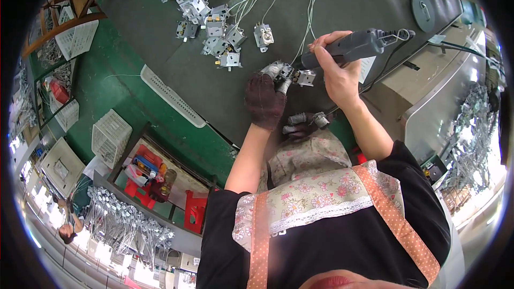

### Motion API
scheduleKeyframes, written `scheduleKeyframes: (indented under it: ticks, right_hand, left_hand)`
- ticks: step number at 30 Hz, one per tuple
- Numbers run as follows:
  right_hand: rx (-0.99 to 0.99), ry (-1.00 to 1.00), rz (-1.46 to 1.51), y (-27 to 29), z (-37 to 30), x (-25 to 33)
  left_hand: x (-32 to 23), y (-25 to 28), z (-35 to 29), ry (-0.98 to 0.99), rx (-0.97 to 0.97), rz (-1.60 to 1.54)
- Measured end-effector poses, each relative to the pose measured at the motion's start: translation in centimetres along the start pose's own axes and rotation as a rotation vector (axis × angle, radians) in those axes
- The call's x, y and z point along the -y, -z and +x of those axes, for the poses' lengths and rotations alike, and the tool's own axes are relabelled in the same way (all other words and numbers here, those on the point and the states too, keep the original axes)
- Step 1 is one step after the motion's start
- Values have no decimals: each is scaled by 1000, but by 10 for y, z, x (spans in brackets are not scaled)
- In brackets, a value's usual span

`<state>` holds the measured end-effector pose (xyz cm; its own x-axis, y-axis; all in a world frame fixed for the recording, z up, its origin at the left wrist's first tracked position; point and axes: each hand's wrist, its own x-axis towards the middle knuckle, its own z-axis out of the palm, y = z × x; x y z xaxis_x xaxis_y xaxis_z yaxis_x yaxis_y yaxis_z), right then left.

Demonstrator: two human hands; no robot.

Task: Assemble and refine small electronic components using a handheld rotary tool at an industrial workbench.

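Observation:
My left hand (pixel 265 101) wears a dark glove with wrapped fingertips, and its fingers close around a small silvery metal component (pixel 287 69) at the table's near side. Bare and ungloved, my right hand (pixel 340 75) grips a dark grey electric screwdriver (pixel 356 45). The tool lies nearly level, its nose pointing left, right beside the held component; whether the tip touches it cannot be made out. Another metal component (pixel 306 78) sits just right of my left fingers. A spare dark glove (pixel 302 123) with wrapped fingertips lies at the table's near edge.
Several metal components with white wires (pixel 217 29) are heaped at the far left of the dark table (pixel 160 32); one single component (pixel 263 36) stands apart. A round grey disc (pixel 423 12) lies far right. White plastic baskets (pixel 111 136) and a red stool (pixel 195 211) are at the left.

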<state>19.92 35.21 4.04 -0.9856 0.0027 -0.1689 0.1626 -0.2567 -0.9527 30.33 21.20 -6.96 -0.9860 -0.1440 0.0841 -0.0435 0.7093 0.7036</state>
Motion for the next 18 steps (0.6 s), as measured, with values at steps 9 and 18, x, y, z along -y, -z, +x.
scheduleKeyframes:
  ticks: [9,18]
  right_hand:
    - [55,-71,-79,1,5,5]
    - [-15,-47,-329,6,29,-16]
  left_hand:
    - [-3,7,2,15,-11,6]
    - [-21,26,14,-228,159,78]
